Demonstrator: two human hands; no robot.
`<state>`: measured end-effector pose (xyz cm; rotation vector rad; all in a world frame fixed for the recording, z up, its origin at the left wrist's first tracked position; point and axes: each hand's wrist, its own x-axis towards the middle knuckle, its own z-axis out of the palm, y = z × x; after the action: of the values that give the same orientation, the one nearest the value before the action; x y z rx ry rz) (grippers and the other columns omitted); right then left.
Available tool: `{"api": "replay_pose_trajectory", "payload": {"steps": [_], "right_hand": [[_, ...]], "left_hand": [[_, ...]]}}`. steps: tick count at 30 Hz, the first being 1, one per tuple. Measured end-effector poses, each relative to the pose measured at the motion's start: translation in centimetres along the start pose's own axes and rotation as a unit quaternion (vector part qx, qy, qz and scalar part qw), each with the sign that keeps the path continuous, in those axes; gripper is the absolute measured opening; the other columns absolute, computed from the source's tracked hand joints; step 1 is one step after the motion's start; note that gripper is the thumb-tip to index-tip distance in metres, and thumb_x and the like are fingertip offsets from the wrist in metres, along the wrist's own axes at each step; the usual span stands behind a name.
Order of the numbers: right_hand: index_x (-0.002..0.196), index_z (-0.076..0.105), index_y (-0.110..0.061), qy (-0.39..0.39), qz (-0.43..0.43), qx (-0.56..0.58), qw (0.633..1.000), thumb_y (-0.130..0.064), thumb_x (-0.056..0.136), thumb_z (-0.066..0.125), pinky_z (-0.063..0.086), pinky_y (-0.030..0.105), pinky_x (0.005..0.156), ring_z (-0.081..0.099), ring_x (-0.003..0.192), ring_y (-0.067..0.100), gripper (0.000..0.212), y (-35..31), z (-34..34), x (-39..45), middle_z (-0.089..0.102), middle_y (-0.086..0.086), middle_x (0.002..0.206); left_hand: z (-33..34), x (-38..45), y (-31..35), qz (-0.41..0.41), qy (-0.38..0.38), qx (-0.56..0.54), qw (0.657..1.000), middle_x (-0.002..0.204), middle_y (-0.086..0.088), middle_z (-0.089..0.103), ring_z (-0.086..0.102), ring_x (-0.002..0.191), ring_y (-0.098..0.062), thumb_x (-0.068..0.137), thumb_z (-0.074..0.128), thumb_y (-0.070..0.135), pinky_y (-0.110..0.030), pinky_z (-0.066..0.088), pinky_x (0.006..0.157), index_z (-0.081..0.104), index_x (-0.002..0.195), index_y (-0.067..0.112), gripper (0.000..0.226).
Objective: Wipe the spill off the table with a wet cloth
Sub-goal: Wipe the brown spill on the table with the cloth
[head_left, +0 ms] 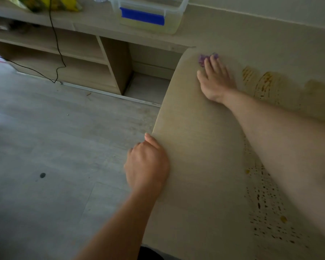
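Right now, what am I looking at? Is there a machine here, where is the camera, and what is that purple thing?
No machine: a person works bare-handed, filmed by a camera worn on their head, looking down. The right hand stretches across the beige table, fingers flat on a purple cloth. The left hand rests at the table's edge and seems to hold nothing. Yellowish-brown smears and speckles, the spill, lie on the table's right side. Behind stand shelves and a clear plastic box.
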<state>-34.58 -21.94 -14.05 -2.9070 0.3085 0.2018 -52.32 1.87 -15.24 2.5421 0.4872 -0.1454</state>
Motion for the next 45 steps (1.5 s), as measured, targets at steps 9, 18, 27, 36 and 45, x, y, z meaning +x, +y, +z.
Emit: {"api": "replay_pose_trajectory", "payload": {"steps": [9,18,27,36,45], "right_hand": [[0.165,-0.002,-0.023,-0.013,-0.059,0.004,0.998,-0.052,0.105,0.008,-0.007,0.041,0.127,-0.013,0.158,0.013,0.067,-3.4,-0.1,1.5,-0.011,-0.004,0.173],[0.165,-0.001,-0.026,-0.026,-0.157,-0.001,0.987,-0.047,0.11,0.014,-0.009,0.036,0.127,-0.014,0.156,0.006,0.061,-4.2,2.1,-12.0,-0.01,-0.008,0.172],[0.165,-0.004,-0.026,-0.031,-0.143,-0.006,0.989,-0.051,0.109,0.016,-0.016,0.033,0.125,-0.02,0.155,0.005,0.065,-3.0,4.4,-25.2,-0.015,-0.008,0.172],[0.164,-0.009,-0.026,-0.034,-0.15,0.007,0.988,-0.056,0.106,0.008,-0.016,0.034,0.125,-0.027,0.152,0.002,0.068,-2.5,5.7,-33.4,-0.02,-0.009,0.17],[0.135,0.066,-0.019,0.175,0.049,0.291,0.939,-0.027,0.109,0.048,0.044,0.03,0.109,0.056,0.13,0.016,0.033,-1.9,3.0,-33.9,0.066,-0.005,0.136]], "left_hand": [[0.1,0.0,-0.2,0.012,0.003,0.004,1.0,0.092,-0.01,0.071,0.066,0.093,-0.036,0.104,0.006,0.051,-0.047,0.052,0.083,0.069,0.082,0.012,0.078],[-0.1,0.2,-0.1,0.003,-0.004,-0.013,1.0,0.103,-0.018,0.073,0.067,0.101,-0.042,0.105,0.009,0.049,-0.049,0.051,0.09,0.073,0.095,0.006,0.078],[-1.6,0.1,-0.8,0.001,-0.031,-0.127,0.991,0.12,-0.021,0.067,0.061,0.112,-0.04,0.108,0.022,0.041,-0.047,0.047,0.097,0.068,0.117,0.007,0.059],[-2.9,-6.4,-6.4,-0.009,-0.049,-0.065,0.997,0.137,-0.022,0.058,0.053,0.127,-0.042,0.11,0.016,0.044,-0.05,0.039,0.107,0.059,0.136,0.006,0.063],[-1.9,-6.3,-7.2,-0.021,0.017,-0.099,0.995,0.129,-0.021,0.063,0.056,0.121,-0.042,0.109,0.019,0.035,-0.049,0.042,0.101,0.064,0.123,0.003,0.057]]}}
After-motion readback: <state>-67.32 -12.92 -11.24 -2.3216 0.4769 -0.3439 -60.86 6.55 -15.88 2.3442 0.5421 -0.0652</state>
